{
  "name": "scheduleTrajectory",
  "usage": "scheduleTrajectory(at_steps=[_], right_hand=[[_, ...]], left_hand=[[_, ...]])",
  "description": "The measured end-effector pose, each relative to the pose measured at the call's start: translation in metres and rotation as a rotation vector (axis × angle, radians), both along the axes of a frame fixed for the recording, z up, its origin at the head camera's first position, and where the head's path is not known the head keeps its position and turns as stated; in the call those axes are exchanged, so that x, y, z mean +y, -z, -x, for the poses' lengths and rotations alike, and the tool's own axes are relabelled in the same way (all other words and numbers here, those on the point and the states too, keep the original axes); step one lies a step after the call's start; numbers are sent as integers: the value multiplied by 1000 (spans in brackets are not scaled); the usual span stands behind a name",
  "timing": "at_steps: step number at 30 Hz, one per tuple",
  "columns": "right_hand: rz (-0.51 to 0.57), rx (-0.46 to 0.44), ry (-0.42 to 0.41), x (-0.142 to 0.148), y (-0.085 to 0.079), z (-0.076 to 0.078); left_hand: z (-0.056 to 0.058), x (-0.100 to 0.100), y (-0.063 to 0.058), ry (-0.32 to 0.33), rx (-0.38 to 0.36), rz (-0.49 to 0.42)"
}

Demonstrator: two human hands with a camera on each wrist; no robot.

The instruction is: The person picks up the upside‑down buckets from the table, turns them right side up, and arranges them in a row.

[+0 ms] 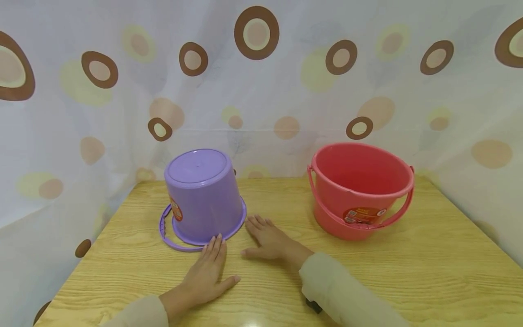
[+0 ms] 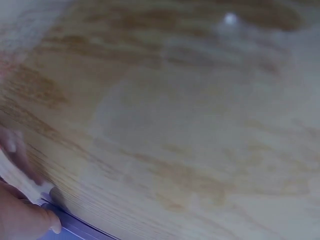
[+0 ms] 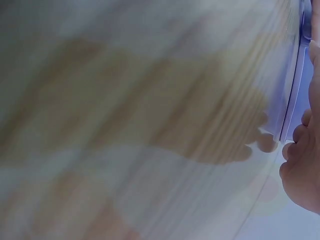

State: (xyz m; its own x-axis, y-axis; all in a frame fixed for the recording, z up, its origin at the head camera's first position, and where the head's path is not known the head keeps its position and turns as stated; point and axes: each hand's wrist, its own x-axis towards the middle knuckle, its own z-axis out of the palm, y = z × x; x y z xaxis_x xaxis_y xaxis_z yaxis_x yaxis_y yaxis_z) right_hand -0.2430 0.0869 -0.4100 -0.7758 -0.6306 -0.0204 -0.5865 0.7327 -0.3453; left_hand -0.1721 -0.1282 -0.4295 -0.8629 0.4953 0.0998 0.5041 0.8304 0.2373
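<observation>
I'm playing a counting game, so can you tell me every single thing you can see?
Purple bucket: 1, purple, upside down at the table's left.
Purple handle: 1, purple, around that bucket's near-left rim.
Red bucket: 1, pinkish red, upright at the right.
Red handle: 1, pinkish red, hanging across that bucket's front.
Stickers: 2, mostly red or orange, one on each bucket.
Table: 1, yellowish wood-look, under both buckets.
Patterned cloth: white with brown, peach and yellow spots, behind and beside the table; number of pieces unclear.
Small dark object: 1, black, under the right sleeve.
Sleeves: 2, beige, on both arms.
Hands: 2, bare, left hand and right hand by the purple bucket's rim.
</observation>
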Motion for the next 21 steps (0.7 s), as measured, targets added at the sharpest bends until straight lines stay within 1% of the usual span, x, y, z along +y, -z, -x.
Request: scheduleTrajectory(at_steps=[6,14,21], right_hand=[[-49,-32,24,-7,0,4],[-80,-21,25,-13,0,9],[-106,-26,21,-16,-3,10]], left_hand=[[1,-2,0,-2,-14,-16],[1,-4,-1,-12,-37,-34],[1,-5,-3,0,-66,-59]])
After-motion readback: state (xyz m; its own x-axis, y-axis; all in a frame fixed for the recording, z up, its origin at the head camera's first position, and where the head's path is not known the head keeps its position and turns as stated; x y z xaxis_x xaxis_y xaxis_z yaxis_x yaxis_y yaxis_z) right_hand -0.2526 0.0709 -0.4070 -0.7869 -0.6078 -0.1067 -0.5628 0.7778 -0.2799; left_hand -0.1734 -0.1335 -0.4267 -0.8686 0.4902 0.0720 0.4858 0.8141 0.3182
